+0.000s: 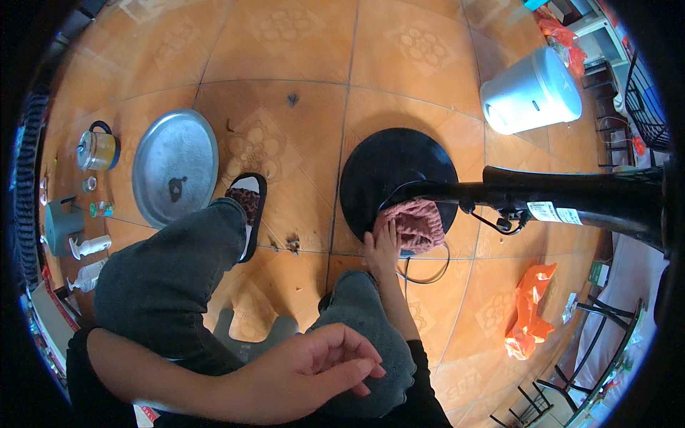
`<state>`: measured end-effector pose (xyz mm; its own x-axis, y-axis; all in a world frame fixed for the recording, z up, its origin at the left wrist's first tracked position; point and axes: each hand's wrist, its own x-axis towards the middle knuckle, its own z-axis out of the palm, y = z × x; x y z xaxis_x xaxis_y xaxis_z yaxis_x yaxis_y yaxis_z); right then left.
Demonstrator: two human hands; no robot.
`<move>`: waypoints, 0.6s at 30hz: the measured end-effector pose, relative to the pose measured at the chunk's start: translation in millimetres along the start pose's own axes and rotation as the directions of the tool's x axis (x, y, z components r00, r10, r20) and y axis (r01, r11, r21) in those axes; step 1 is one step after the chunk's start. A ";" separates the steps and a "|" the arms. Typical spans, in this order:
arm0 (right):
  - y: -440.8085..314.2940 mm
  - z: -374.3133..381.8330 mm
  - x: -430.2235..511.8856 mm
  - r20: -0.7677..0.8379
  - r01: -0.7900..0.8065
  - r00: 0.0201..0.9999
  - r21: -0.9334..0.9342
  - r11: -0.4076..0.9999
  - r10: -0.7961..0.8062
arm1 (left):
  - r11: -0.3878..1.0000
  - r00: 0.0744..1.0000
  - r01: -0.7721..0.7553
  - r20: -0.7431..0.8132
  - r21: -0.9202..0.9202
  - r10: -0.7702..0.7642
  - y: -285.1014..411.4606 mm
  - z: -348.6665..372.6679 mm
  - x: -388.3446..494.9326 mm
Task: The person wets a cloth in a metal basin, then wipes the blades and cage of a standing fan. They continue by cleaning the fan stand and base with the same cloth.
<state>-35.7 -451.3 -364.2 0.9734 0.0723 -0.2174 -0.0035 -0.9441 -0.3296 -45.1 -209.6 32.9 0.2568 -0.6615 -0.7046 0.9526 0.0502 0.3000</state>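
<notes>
My right hand (384, 250) lies on a pink ribbed cloth (420, 224), which rests on the round black base (398, 155) of a floor-standing appliance. From that base a black pole (471, 192) extends to the right, with labels and a cable on its wider part. My left hand (337, 361) hovers over my knee in the foreground, fingers loosely curled, holding nothing. A thin cord (439, 275) loops on the floor beside the base. How firmly my right hand grips the cloth cannot be told.
An oval metal tray (174, 160) with a wet patch lies on the tiled floor, near a glass teapot (98, 150) and pump bottles (90, 247). A white bin (530, 91) stands upper right. An orange plastic bag (530, 313) lies lower right. Small debris (292, 243) dots the tiles.
</notes>
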 end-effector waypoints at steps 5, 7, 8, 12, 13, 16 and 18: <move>65.1 -9.0 1.4 -0.133 -0.095 0.989 -0.234 0.968 0.065 | 1.000 1.000 -0.023 -0.016 -0.015 0.022 -3.7 -1.5 0.8; 93.4 -16.1 29.0 -0.166 -0.121 0.985 -0.414 0.902 0.056 | 0.998 1.000 -0.024 -0.016 -0.061 0.023 -4.7 -0.3 -0.4; 106.5 -20.2 44.0 -0.182 -0.130 0.981 -0.346 0.929 0.069 | 0.996 1.000 -0.025 -0.016 -0.083 0.023 -4.7 0.5 -0.7; 151.1 -31.8 122.2 -0.006 0.002 1.000 -0.216 0.976 -0.004 | 0.982 0.987 -0.156 -0.054 -0.105 0.151 -2.5 3.5 1.3; 155.7 -28.5 124.5 -0.053 -0.038 0.998 -0.105 0.994 0.032 | 0.978 0.987 -0.160 -0.051 -0.138 0.154 -1.5 3.5 2.3; 156.5 -17.4 115.0 -0.061 -0.082 0.996 -0.226 0.971 0.069 | 0.984 0.990 -0.137 -0.060 -0.112 0.131 1.6 2.9 2.4; 141.1 -5.4 88.7 -0.250 -0.098 0.967 -0.230 0.968 0.038 | 0.988 0.989 -0.140 -0.065 -0.073 0.135 1.3 2.8 0.5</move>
<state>51.3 -579.8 -425.0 0.9989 -0.0468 0.0067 -0.0460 -0.9952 -0.0865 -44.1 -211.9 34.7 0.3932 -0.5984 -0.6981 0.9167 0.1964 0.3481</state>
